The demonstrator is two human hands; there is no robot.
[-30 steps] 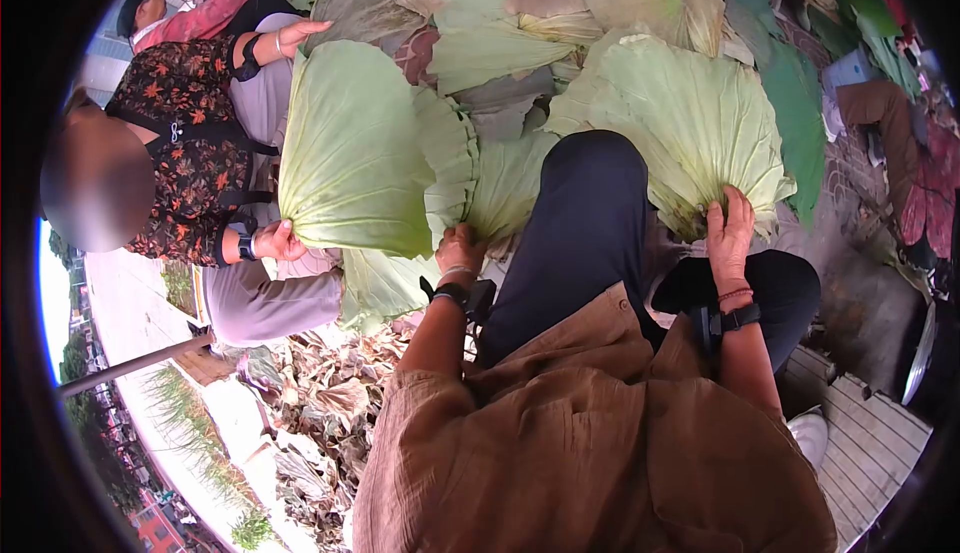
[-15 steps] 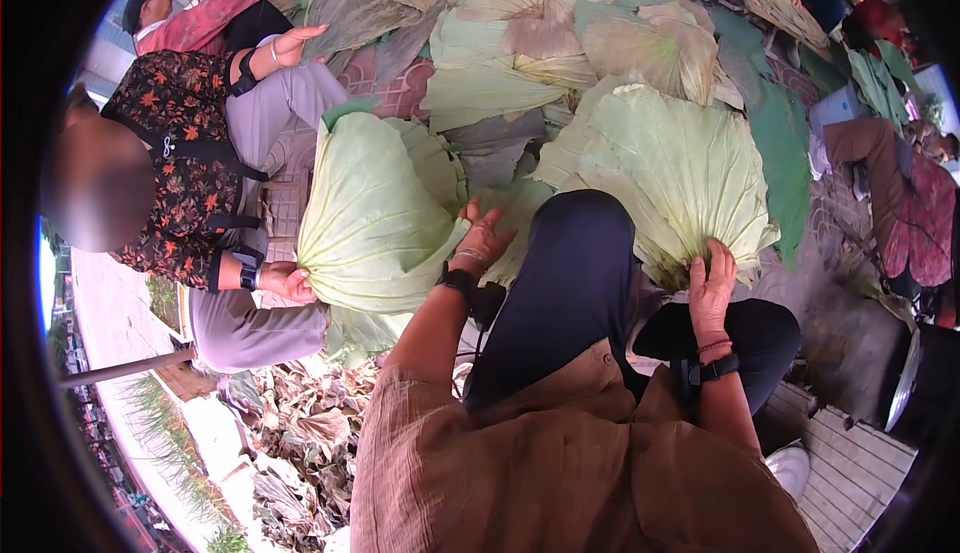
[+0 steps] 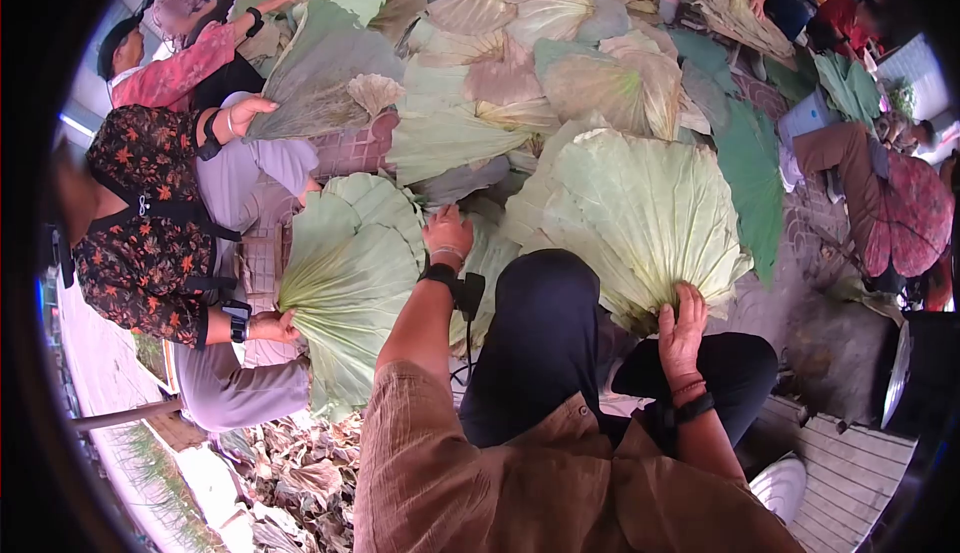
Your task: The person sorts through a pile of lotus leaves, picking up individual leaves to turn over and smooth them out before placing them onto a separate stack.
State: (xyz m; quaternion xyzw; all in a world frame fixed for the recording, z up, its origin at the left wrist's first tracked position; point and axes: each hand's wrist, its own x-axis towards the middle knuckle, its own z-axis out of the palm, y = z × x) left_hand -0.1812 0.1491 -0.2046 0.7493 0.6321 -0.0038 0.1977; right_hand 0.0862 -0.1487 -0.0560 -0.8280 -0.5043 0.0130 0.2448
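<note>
My right hand [image 3: 683,328] is closed on the narrow gathered base of a stack of large pale green leaves [image 3: 640,213], which fans out beyond my knee. My left hand [image 3: 447,233] reaches forward beside another leaf fan [image 3: 355,273], near its right edge; its fingers are partly bent and what they touch, if anything, is unclear. A co-worker's hand [image 3: 272,327] pinches the base of that fan. The co-worker's other hand [image 3: 245,116] holds a darker grey-green leaf [image 3: 325,78].
Overlapping leaves [image 3: 470,83] cover the paving ahead. Several people sit around them at the left, top and right. Crumpled dry leaves [image 3: 310,473] lie at the lower left. A slatted wooden board [image 3: 850,473] is at the lower right.
The co-worker's upper hand now holds a dark leaf. The left leaf fan has spread flatter, and my left hand has moved off its edge. The view has shifted slightly.
</note>
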